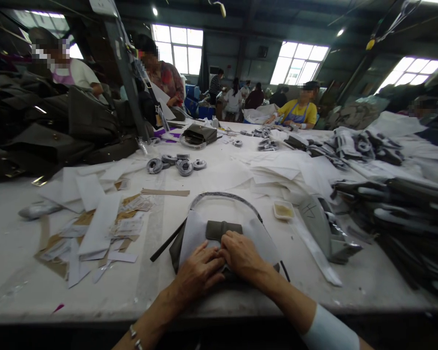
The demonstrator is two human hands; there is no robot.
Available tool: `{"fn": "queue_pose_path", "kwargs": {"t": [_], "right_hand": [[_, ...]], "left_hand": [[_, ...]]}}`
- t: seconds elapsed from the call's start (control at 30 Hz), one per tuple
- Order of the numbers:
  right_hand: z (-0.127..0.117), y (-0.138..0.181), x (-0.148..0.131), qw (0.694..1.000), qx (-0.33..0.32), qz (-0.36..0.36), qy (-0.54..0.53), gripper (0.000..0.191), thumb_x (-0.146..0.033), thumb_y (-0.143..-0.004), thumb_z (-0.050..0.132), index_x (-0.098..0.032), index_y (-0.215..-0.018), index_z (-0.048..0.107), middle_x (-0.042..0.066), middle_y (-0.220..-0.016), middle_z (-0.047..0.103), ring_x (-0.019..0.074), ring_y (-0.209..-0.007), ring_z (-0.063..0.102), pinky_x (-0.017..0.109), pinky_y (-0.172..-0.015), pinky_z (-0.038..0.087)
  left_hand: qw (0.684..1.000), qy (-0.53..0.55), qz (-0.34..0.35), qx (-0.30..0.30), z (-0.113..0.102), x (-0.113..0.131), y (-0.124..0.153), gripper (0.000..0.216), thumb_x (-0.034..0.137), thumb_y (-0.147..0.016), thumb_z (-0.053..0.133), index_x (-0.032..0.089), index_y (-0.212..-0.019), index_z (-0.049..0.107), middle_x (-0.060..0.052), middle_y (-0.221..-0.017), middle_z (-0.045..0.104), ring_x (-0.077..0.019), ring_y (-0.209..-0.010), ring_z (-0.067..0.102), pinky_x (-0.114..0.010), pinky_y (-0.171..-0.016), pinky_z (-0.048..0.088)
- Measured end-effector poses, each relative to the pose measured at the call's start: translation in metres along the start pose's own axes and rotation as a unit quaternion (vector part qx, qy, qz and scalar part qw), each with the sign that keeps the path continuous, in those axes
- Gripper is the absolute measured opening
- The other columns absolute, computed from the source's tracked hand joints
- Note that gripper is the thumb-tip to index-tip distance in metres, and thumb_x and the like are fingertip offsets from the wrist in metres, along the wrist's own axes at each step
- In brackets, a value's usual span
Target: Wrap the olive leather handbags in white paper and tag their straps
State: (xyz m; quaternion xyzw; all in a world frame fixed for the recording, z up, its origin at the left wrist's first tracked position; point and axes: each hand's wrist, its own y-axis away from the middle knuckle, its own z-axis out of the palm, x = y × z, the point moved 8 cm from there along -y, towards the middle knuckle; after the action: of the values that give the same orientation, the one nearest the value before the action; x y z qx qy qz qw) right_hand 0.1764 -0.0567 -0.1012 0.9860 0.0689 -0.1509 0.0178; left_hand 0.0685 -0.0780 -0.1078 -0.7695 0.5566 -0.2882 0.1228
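A dark olive handbag (pixel 177 251) lies on the table before me, with white paper (pixel 194 233) spread across its front. Its flap (pixel 219 230) shows above my fingers, and a wrapped handle (pixel 228 195) arches behind. My left hand (pixel 202 266) rests on the lower front, fingers stretched out and lying flat. Just below the flap, my right hand (pixel 240 250) is closed, fingers bent and pressed together at the bag's middle. What they pinch is hidden. The fingertips of both hands nearly meet. A dark strap (pixel 168 240) sticks out to the left.
Paper strips and labels (pixel 95 231) lie left; a small dish (pixel 283 210) and a grey bag piece (pixel 316 226) lie right. Wrapped rolls (pixel 184 166) sit farther back. Dark bags (pixel 58 126) pile up left, dark pieces (pixel 416 228) right. Co-workers (pixel 299 112) are across the table.
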Motion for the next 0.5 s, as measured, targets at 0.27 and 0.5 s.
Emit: {"fn": "queue_pose_path", "kwargs": {"t": [0.27,0.5], "right_hand": [[-0.039,0.017,0.014,0.974,-0.020,-0.018,-0.223,0.014,-0.027,-0.087,0.064,-0.022,-0.100,0.068,0.002,-0.100,0.069,0.0173,-0.094,0.063,0.028,-0.085,0.047],[-0.017,0.053,0.007,0.997,0.027,-0.075,-0.006,0.080,-0.048,-0.078,0.075,-0.020,-0.145,0.041,0.012,-0.146,0.048,0.0319,-0.133,0.044,0.055,-0.116,0.024]], "left_hand": [[0.989,-0.135,0.052,-0.033,-0.062,-0.008,0.002,0.039,0.004,-0.093,0.037,0.017,-0.124,0.058,-0.009,-0.122,0.068,-0.0202,-0.116,0.062,-0.043,-0.108,0.044],[0.990,-0.116,-0.009,-0.079,-0.050,-0.058,0.030,0.052,0.000,-0.087,0.036,0.026,-0.124,0.062,-0.005,-0.128,0.065,-0.0208,-0.122,0.059,-0.046,-0.107,0.045]]}}
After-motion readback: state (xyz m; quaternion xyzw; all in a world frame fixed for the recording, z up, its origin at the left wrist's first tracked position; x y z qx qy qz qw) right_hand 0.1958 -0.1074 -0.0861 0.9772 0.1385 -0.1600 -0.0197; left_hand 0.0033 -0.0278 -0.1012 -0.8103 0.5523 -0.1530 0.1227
